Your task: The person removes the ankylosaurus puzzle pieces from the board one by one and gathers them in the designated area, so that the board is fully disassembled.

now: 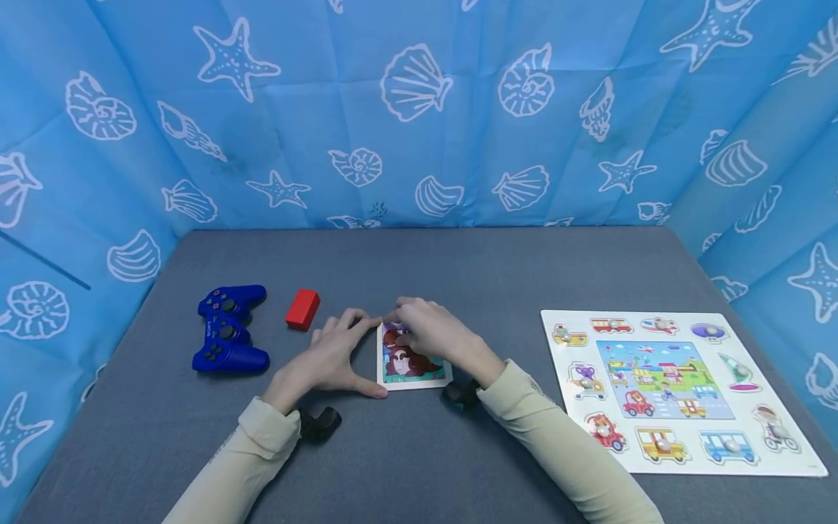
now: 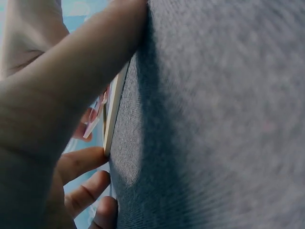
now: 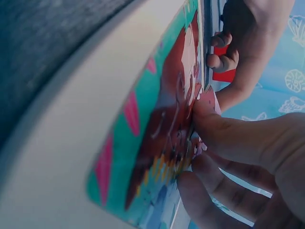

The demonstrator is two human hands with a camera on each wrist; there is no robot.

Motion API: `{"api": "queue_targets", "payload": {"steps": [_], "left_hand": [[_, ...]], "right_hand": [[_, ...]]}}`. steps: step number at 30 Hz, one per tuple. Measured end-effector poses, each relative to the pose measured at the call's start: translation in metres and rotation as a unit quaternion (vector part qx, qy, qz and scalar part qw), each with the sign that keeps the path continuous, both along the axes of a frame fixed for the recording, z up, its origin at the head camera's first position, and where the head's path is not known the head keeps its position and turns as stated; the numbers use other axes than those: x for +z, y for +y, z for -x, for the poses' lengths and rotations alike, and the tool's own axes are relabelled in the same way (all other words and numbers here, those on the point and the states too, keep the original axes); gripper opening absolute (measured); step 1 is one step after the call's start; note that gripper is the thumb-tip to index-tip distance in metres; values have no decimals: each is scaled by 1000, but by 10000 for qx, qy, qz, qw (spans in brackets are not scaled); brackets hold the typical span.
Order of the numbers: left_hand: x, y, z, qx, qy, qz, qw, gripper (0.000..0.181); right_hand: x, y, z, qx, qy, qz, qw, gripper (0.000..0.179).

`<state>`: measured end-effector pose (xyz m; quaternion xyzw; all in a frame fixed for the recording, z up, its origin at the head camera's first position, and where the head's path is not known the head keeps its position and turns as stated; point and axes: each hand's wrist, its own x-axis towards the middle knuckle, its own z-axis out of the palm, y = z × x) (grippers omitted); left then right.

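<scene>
A small square jigsaw puzzle (image 1: pixel 414 366) with a white border and a cartoon animal picture lies flat on the grey table. My left hand (image 1: pixel 332 356) spans its left side, holding it with the thumb at the near corner and the index finger at the far corner. Over the upper part of the picture, my right hand (image 1: pixel 435 335) pinches a puzzle piece (image 3: pixel 208 98). This piece is tilted up from the board in the right wrist view, partly hidden by the thumb. A raised edge of the piece (image 2: pixel 93 121) also shows in the left wrist view.
Left of my hands lie a red block (image 1: pixel 302 309) and a blue game controller (image 1: pixel 229 329). On the right is a large white peg puzzle board (image 1: pixel 550 342) with vehicle pieces. A blue shell-patterned curtain (image 1: pixel 471 131) hangs behind the table (image 1: pixel 458 262).
</scene>
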<state>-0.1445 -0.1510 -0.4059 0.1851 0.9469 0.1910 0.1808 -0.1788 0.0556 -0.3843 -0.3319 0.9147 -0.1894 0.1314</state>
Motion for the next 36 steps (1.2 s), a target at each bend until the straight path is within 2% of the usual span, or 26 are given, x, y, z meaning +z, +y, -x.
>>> {"api": "queue_targets", "payload": {"steps": [11, 28, 36], "left_hand": [[-5, -2, -1, -45, -109, -188, 9998, 114], [-7, -5, -1, -93, -43, -247, 9996, 114], [-6, -5, -1, -92, -124, -263, 9995, 115]], "right_hand": [[0, 0, -5, 37, 203, 38, 9998, 37], [0, -3, -5, 21, 87, -76, 9999, 37], [1, -1, -5, 38, -13, 229, 9997, 40]]}}
